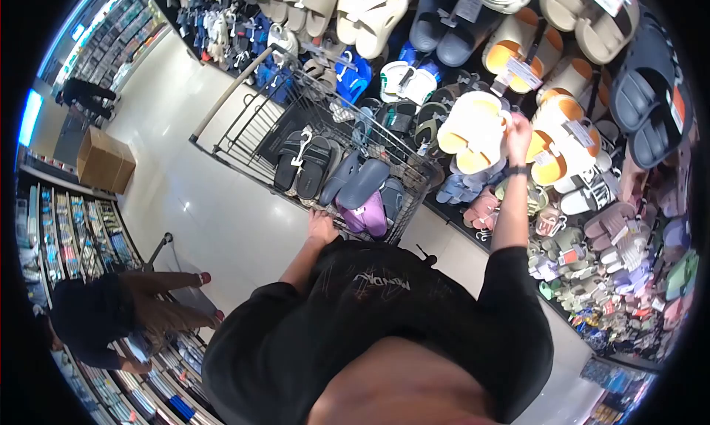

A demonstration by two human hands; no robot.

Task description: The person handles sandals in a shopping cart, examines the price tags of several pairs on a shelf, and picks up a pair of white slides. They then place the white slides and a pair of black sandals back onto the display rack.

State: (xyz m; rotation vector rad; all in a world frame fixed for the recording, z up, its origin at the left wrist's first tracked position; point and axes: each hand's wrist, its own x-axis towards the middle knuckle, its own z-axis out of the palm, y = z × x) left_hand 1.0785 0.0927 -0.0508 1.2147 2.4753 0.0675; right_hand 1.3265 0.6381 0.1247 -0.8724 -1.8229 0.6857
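From where I stand in this shop aisle, one person in a black shirt (pixel 384 284) faces a wall of hanging slippers (pixel 637 103), too many to count. The right hand (pixel 520 140) reaches up to one pair of white-and-orange slippers (pixel 473 129), hung beyond the cart's front end. Its fingers curl at the pair's edge; glare means I cannot tell whether they grip. The left hand (pixel 319 225) rests on the side rim of one shopping cart (pixel 224 100), its grip unclear. Inside lie two black slides (pixel 314 166), two navy slides (pixel 362 185) and purple slippers (pixel 366 214), partly covered. The step seems to be handling the hanging pair; moving it would call for a sure hold, clear of its neighbours. Two other people and one cardboard box (pixel 105 161) are to the left.
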